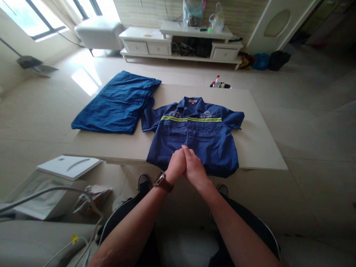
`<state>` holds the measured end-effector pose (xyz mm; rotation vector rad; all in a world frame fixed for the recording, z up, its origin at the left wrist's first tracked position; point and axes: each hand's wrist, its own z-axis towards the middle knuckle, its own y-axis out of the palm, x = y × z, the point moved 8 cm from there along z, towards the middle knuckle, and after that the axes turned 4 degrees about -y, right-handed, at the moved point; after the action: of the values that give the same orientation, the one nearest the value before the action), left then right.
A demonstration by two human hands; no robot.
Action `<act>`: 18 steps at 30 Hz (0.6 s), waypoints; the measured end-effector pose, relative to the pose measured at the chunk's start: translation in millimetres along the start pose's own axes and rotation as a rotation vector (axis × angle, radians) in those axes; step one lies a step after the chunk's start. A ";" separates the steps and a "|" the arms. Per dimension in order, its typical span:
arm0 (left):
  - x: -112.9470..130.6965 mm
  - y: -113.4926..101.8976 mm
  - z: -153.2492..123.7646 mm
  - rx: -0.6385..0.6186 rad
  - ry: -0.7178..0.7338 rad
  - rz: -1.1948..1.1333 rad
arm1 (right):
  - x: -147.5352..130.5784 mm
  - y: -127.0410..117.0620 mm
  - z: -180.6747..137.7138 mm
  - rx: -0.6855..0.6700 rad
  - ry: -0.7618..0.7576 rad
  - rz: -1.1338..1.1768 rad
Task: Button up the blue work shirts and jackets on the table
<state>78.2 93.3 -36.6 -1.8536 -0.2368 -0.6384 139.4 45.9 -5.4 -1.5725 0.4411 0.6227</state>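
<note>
Left hand (177,164) and right hand (195,166) clasped, grip pressed together, near middle of shirt (191,128) partly hidden, shirt laid on tabletop (258,144), blue cloth (116,104) placed left, white cabinet (147,47) set far beyond

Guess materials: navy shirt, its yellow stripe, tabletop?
Navy shirt: likely woven cloth, matte; soft folds and stitched pockets show.
Yellow stripe: perhaps sewn tape, vivid finish; reflectivity unclear.
Tabletop: possibly laminate or painted board, smooth; uniform pale surface, no visible grain.
</note>
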 end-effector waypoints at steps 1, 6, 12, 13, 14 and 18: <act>-0.1 0.5 -0.1 -0.004 -0.003 0.007 | -0.2 -0.5 -0.1 -0.001 0.002 -0.002; 1.7 -1.2 -2.4 -0.004 -0.003 0.009 | -1.1 -1.9 -0.5 -0.014 0.013 -0.017; 3.1 -3.8 -4.2 -0.004 -0.015 0.007 | -0.6 -1.7 -0.6 -0.012 0.016 -0.028; 3.3 -3.8 -4.3 -0.003 -0.015 0.006 | -0.7 -1.9 -0.6 -0.008 0.013 -0.024; 3.2 -3.5 -4.2 -0.002 -0.014 0.007 | -0.9 -2.0 -0.6 -0.006 0.008 -0.020; 0.9 0.5 -2.1 -0.002 -0.011 0.020 | -1.2 -2.2 -0.7 -0.017 0.011 -0.016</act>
<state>78.5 91.0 -36.1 -1.8594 -0.2253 -0.6148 139.9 45.4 -2.9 -1.5947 0.4317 0.6075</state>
